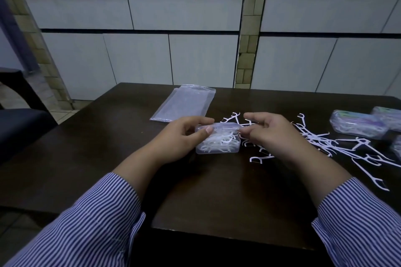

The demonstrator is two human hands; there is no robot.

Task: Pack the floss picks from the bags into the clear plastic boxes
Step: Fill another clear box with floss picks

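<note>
Right now the left hand (182, 136) grips a clear box (218, 138) at its left end, thumb curled over the near top edge and fingers behind, so that the box sits about midway across the dark table (97, 158), between its near and far edges. White picks (217, 142) lie tangled inside the box. Its lid seems down, though the clear plastic makes this hard to tell. The right hand (275, 134) meets the box's right end with its fingers curled; the thumb and forefinger reach toward the top right corner, and whether they pinch the lid or a pick I cannot tell. Loose picks (338, 145) are scattered over the table from just behind the right hand out toward the right edge, some near the front right. A flat clear bag (184, 102) lies near the far edge, behind the left hand and apart from the box. Filled boxes (358, 123) with coloured labels stand together at the right edge, beyond the loose picks. Both forearms wear striped sleeves (97, 219).
</note>
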